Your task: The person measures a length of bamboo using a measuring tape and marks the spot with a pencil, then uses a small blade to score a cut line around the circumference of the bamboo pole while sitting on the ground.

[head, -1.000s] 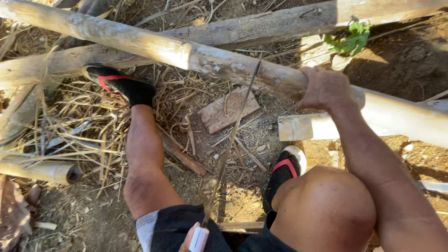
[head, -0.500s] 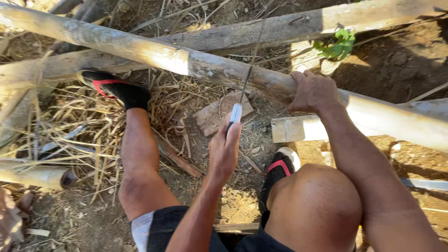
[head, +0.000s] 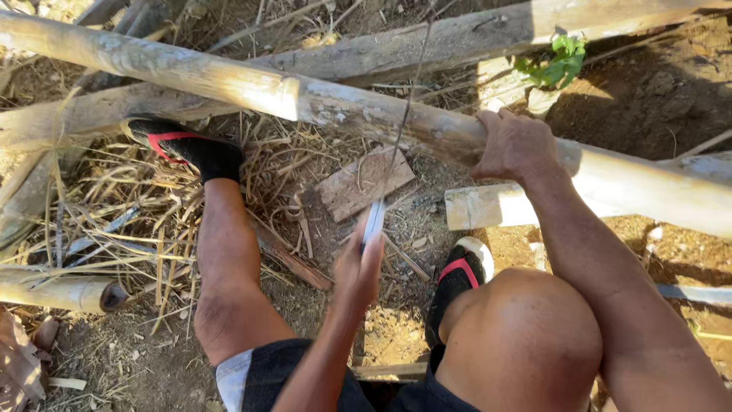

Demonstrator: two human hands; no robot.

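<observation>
Dry straw (head: 114, 221) and dirt covered the ground. At two o'clock, the right hand (head: 517, 145) gripped a bamboo pole (head: 366, 114). At centre, the left hand (head: 358, 267) was closed around a thin-bladed knife (head: 375, 220) pointing toward twelve.

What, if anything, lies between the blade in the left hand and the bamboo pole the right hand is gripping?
Nothing visible blocks it. The left hand holds a long thin blade whose edge already reaches up across the bamboo pole, left of the right hand gripping it. Only bare ground and a flat wood scrap lie beneath.
</observation>
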